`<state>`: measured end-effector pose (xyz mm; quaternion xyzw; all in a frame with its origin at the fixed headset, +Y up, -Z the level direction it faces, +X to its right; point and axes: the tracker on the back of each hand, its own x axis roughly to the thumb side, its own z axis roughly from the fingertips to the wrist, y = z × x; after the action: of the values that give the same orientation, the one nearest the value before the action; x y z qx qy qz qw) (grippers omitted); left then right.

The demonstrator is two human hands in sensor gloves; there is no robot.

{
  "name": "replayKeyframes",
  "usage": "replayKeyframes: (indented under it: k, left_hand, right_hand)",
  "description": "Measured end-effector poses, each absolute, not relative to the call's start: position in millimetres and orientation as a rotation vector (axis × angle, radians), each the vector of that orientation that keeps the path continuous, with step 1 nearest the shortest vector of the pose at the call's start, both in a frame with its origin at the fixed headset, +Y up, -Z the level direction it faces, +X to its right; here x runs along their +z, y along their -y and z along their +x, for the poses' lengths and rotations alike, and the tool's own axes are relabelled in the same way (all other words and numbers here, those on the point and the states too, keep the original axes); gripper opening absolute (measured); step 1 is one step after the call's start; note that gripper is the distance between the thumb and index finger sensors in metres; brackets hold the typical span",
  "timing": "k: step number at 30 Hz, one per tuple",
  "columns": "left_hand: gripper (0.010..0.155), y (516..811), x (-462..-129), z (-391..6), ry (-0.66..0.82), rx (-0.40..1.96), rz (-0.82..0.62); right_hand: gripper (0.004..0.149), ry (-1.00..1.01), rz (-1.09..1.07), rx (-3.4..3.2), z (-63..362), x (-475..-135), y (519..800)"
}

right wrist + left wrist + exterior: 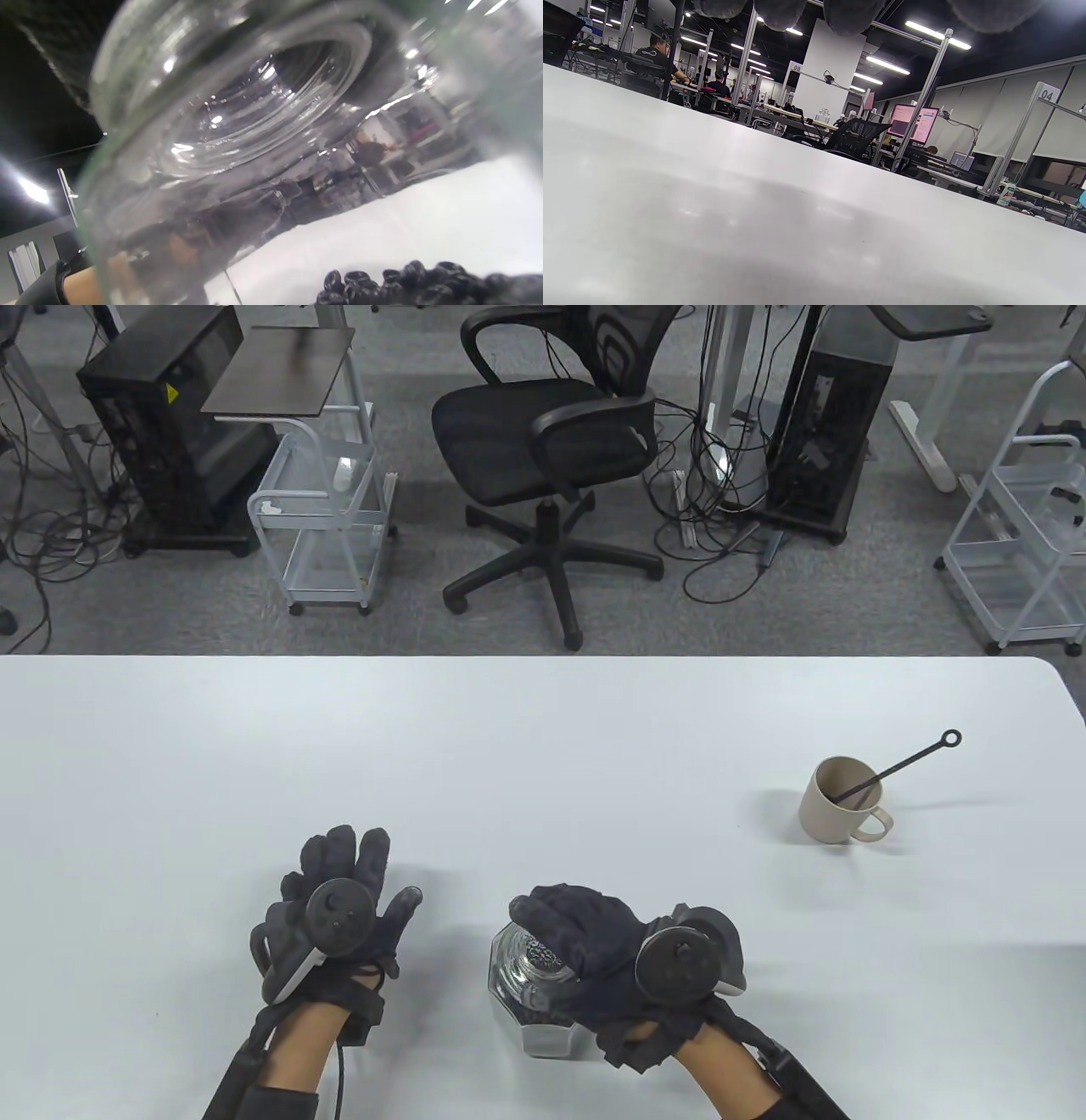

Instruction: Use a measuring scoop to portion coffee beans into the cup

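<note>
A faceted glass jar (543,1037) of coffee beans stands near the table's front edge. My right hand (551,929) lies over its top, fingers curled round the rim. The right wrist view is filled by the jar's glass (237,106), with dark beans (424,284) at the bottom right. A beige cup (836,823) stands far to the right. The black measuring scoop (912,759) leans inside it, its ring-ended handle pointing up and right. My left hand (373,869) is spread flat to the left of the jar, holding nothing. Its fingertips (780,12) show over bare table.
The white table (509,746) ends at a far edge with a rounded right corner. Beyond it stand an office chair (551,458), wire carts (327,517) and computer towers on the floor.
</note>
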<state>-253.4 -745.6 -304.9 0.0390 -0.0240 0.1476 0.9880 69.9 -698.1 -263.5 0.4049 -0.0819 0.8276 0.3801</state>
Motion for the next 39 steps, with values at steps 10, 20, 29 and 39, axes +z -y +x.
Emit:
replayKeyframes:
  k: [10,20,29,39]
  left_hand:
    - [0.084,746,-304,-253,0.054,0.33,0.069]
    - [0.083,746,-303,-251,0.078,0.33,0.05]
    - [0.083,747,-301,-249,0.099,0.345,0.027]
    - [0.083,747,-299,-250,0.109,0.362,0.018]
  right_hand:
    - [0.072,0.315,0.898,1.981,87,-266,685]
    - [0.07,0.563,0.567,2.169,142,-289,688]
    - [0.07,0.475,0.279,2.435,190,-318,721]
    - [0.075,0.224,0.098,2.643,207,-334,757]
